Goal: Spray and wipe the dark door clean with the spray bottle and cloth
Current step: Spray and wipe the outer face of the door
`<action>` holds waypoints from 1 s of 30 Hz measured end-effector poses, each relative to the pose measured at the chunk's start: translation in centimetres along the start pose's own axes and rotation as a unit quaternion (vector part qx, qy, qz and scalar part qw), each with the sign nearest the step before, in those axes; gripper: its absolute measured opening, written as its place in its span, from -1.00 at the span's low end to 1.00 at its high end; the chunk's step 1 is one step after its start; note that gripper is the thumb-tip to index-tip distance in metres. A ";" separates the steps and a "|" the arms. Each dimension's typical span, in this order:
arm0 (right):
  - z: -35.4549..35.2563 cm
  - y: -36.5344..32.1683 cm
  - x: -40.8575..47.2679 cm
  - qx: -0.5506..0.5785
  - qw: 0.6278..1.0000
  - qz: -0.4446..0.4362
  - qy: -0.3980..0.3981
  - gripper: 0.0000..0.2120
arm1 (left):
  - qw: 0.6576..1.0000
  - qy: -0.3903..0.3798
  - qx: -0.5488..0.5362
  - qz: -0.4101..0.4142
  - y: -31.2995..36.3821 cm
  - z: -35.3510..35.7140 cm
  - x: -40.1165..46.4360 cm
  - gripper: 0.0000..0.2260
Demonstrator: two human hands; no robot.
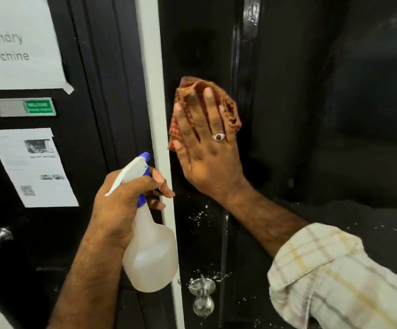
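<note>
Setting: dark glossy door (287, 115) fills the right of the view, with a white frame strip (154, 91) at its left edge; a second dark door with taped paper notices (32, 167) stands further left.
Cloth: a reddish-brown checked cloth (228, 103) lies flat against the dark door, above its silver knob (202, 295).
Right hand: the right hand (207, 148) is spread, fingers straight, its palm pressing the cloth to the door; a ring sits on one finger, and the forearm rises from a rolled checked sleeve (335, 276).
Left hand: the left hand (124, 203) grips the neck of the spray bottle (150, 252), fingers curled round it near the trigger, holding it just in front of the frame strip with the nozzle pointing up and to the right.
Progress: white droplets (196, 217) speckle the door below the cloth and around the knob, so spraying looks done there; wiping seems under way higher up.
Left to do: judging by the droplets, the lower panel and the knob area.
</note>
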State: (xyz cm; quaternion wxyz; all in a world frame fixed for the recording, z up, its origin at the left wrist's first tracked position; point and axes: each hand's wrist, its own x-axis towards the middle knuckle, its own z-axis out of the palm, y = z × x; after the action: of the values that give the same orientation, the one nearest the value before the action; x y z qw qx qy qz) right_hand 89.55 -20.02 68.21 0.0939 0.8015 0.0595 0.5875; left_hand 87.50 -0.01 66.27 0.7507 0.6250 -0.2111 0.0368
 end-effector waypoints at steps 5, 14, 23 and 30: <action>0.2 2.0 -7.7 -0.003 0.993 -0.105 -0.061 -0.42 | 1.000 -0.017 -0.008 0.013 -0.4 1.0 0.1 -0.77; -1.6 8.7 -12.8 -0.066 0.995 -0.048 -0.057 -0.42 | 0.992 -0.126 -0.017 0.018 -1.9 6.1 -0.2 -0.75; -3.6 14.3 -14.8 -0.049 0.998 -0.015 -0.035 -0.45 | 0.990 -0.142 -0.001 -0.010 -2.8 12.2 -0.9 -0.81; -7.0 26.5 -21.4 -0.067 0.997 0.018 -0.019 -0.43 | 0.988 -0.152 0.018 -0.020 -4.0 21.0 -1.8 -0.72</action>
State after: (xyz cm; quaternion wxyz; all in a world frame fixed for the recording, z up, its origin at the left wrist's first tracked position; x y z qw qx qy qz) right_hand 76.02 -49.70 56.22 0.1379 0.8055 0.0034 0.5763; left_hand 81.38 -20.54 64.68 0.6994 0.6406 -0.3091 -0.0698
